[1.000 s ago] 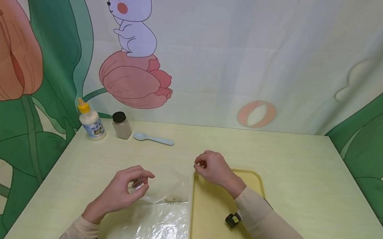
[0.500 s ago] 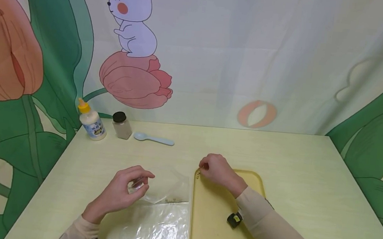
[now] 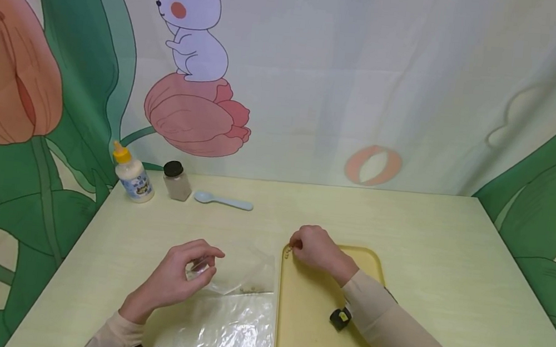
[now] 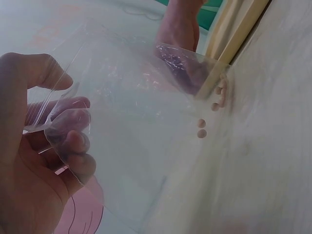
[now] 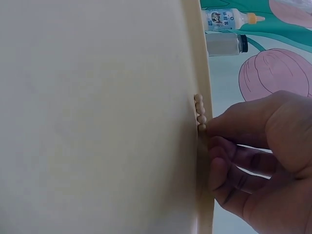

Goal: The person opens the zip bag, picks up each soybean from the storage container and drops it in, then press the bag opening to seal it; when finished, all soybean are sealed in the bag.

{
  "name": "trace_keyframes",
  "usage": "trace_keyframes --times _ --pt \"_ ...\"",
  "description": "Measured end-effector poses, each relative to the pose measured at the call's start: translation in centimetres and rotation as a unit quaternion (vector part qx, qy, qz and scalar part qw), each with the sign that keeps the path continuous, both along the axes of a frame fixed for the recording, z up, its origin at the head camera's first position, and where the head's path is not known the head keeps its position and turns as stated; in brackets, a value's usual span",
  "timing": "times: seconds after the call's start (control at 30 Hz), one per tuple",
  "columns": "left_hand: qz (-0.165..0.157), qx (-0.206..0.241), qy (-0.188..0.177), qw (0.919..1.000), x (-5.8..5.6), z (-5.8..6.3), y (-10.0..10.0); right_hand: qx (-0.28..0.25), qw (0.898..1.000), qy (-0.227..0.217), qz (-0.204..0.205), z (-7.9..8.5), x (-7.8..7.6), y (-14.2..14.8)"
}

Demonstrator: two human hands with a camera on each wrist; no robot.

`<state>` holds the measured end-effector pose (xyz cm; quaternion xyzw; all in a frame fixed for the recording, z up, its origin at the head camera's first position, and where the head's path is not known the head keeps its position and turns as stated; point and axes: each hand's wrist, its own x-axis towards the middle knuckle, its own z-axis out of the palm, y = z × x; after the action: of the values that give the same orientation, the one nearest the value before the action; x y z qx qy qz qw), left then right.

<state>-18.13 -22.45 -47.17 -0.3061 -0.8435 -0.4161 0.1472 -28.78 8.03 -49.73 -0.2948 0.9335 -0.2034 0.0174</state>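
Blue label (image 5: 220, 19): illegible | clear bag (image 4: 131, 112): gripped | balls (image 5: 200, 109): row in tray (image 3: 307, 338)

The left hand (image 3: 179, 276) is curled; the right hand (image 3: 320, 249), also curled, reaches farther forward.

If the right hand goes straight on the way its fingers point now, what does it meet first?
Probably the nearest bead in the tray; the right hand may be touching it, but depth is unclear.

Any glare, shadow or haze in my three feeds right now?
Head: bright glare on the glossy plastic, soft shadow on the tray by the right hand. Left wrist: hazy, small highlights on the bag. Right wrist: shadow near the beads, but they're distinct.
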Motion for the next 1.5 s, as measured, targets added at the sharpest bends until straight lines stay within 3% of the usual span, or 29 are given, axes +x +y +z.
trace_keyframes --times 1.5 --pt "-0.008 0.005 -0.013 0.9999 0.1 0.29 -0.04 0.025 0.999 0.001 0.034 -0.15 -0.02 -0.46"
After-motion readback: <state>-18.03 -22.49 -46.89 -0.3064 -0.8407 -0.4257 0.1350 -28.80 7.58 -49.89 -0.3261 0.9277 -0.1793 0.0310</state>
